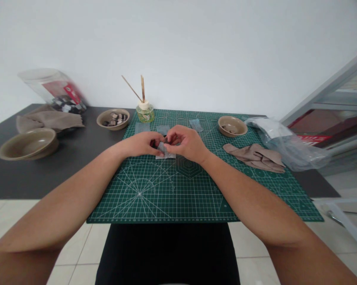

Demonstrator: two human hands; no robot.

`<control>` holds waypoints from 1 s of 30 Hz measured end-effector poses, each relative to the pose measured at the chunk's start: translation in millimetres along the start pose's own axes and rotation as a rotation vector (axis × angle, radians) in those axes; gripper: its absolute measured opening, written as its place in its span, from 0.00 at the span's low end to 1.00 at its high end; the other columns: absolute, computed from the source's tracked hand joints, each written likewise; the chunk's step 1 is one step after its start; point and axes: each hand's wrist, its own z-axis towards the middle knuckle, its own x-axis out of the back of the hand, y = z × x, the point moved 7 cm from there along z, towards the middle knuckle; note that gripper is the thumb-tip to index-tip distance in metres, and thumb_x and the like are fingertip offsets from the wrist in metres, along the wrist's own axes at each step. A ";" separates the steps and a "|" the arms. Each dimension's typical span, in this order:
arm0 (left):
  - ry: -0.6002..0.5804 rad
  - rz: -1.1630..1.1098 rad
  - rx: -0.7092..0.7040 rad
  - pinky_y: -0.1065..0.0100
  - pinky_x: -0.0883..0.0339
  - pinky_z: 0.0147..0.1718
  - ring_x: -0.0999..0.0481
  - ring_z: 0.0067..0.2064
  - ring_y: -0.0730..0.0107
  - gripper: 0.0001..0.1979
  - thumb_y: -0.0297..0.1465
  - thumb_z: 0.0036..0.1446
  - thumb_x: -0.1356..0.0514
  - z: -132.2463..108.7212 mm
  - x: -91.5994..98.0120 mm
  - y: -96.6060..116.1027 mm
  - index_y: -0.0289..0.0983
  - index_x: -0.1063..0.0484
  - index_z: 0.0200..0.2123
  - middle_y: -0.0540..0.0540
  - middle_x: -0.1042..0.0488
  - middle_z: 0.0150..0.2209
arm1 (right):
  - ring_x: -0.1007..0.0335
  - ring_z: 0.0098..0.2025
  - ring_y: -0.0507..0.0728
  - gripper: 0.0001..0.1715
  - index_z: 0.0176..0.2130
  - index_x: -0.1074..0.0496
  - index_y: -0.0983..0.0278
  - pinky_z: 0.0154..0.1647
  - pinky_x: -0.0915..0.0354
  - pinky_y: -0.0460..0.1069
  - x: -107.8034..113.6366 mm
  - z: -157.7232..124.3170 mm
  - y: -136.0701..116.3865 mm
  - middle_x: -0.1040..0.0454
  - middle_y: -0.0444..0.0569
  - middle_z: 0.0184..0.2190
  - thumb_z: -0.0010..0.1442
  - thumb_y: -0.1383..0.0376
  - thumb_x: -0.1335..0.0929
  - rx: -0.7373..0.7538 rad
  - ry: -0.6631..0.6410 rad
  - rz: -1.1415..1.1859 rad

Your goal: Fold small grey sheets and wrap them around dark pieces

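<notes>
My left hand (pixel 144 143) and my right hand (pixel 187 142) meet over the cutting mat, fingers closed. Between them they pinch a small grey-blue packet (pixel 165 152), thin and partly see-through; whether it is plastic or fabric I cannot tell. Something dark shows at the right fingertips, too small to name. Behind the hands lie similar flat pieces: one at the left (pixel 142 127), one in the middle (pixel 163 129) and one at the right (pixel 196 125). The fingers hide much of the held packet.
The green cutting mat (pixel 166 198) covers much of the dark table (pixel 77 174). Bowls with small pieces stand left (pixel 113 119) and right (pixel 232 126); another bowl (pixel 28 144) is farther left. Around them are a reed diffuser (pixel 145 111), brown cloths (pixel 257 157) and plastic bags (pixel 291 146).
</notes>
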 end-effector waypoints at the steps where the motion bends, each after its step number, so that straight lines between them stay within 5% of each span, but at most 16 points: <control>1: 0.002 0.003 -0.002 0.68 0.43 0.33 0.33 0.33 0.68 0.22 0.48 0.50 0.32 0.0 0.2 0.6 0.37 0.26 0.40 0.51 0.32 0.31 | 0.29 0.32 0.51 0.09 0.30 0.29 0.62 0.36 0.31 0.47 -1.4 -0.2 2.3 0.25 0.43 0.32 0.52 0.62 0.26 -0.026 -0.017 0.016; 11: -0.001 0.021 -0.014 0.67 0.41 0.35 0.31 0.36 0.66 0.26 0.50 0.49 0.32 0.3 0.9 0.6 0.37 0.23 0.45 0.50 0.30 0.34 | 0.25 0.32 0.51 0.03 0.34 0.22 0.64 0.37 0.35 0.46 -14.9 -3.7 26.3 0.21 0.42 0.28 0.56 0.67 0.26 -0.224 -0.251 -0.134; 16: 0.000 0.025 -0.014 0.67 0.41 0.35 0.31 0.35 0.66 0.27 0.50 0.52 0.34 0.5 -0.3 0.8 0.38 0.23 0.48 0.50 0.30 0.33 | 0.26 0.37 0.52 0.02 0.35 0.18 0.64 0.42 0.38 0.47 -8.2 0.4 19.9 0.18 0.45 0.33 0.59 0.67 0.24 -0.174 -0.243 -0.396; 30: -0.014 0.093 -0.045 0.66 0.39 0.41 0.28 0.39 0.64 0.26 0.49 0.55 0.34 0.7 -0.9 4.5 0.41 0.20 0.52 0.47 0.27 0.41 | 0.23 0.41 0.56 0.11 0.43 0.15 0.64 0.43 0.38 0.48 -11.6 1.0 16.5 0.16 0.50 0.38 0.62 0.61 0.25 -0.180 -0.322 -0.601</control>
